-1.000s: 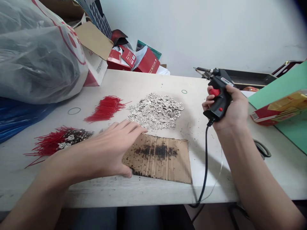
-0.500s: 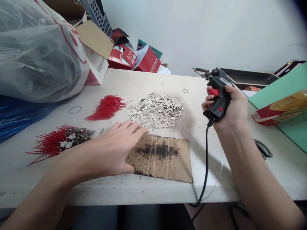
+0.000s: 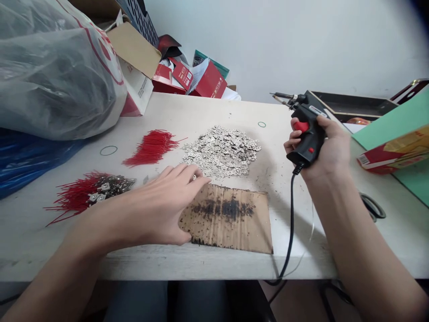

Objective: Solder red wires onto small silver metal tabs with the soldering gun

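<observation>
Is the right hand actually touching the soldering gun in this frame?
Touching. The head view shows the right hand gripping the soldering gun by its black handle, palm against it.

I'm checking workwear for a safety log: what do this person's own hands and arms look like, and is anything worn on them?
The left hand and right hand are both ungloved. No sleeve shows on the left forearm or right forearm. No watch, bracelet or ring is visible, though parts of both hands are hidden.
</observation>
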`<state>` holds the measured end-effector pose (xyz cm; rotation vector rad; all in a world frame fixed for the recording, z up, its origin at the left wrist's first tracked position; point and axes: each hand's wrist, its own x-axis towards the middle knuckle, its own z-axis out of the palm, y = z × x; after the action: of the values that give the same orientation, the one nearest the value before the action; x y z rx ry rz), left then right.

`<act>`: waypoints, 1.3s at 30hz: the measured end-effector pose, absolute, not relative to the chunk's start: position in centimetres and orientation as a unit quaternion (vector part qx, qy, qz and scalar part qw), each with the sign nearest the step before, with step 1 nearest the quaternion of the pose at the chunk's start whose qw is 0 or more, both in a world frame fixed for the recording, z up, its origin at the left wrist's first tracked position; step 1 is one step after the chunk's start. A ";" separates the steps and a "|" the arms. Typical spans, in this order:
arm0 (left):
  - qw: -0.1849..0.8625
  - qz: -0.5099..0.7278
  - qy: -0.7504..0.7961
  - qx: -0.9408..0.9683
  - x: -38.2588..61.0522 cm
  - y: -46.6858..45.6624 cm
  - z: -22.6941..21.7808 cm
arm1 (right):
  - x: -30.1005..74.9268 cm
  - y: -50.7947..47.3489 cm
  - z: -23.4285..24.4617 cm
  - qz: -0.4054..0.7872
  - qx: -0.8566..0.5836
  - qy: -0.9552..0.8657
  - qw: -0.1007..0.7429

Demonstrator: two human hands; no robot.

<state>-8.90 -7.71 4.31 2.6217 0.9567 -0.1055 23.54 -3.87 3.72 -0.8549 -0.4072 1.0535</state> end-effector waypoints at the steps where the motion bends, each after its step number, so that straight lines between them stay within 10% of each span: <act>1: 0.173 -0.039 0.337 0.925 -8.9 -7.7 4.4 | 23.5 -3.9 3.8 0.486 -0.395 -0.176 0.759; 39: 0.238 -0.070 0.386 0.889 -9.1 -5.7 4.1 | 23.3 -3.9 3.8 0.483 -0.415 -0.166 0.753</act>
<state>-9.08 -5.74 4.13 2.4344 1.0573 -0.1927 23.27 -3.91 3.80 -0.9062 -0.3617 1.0543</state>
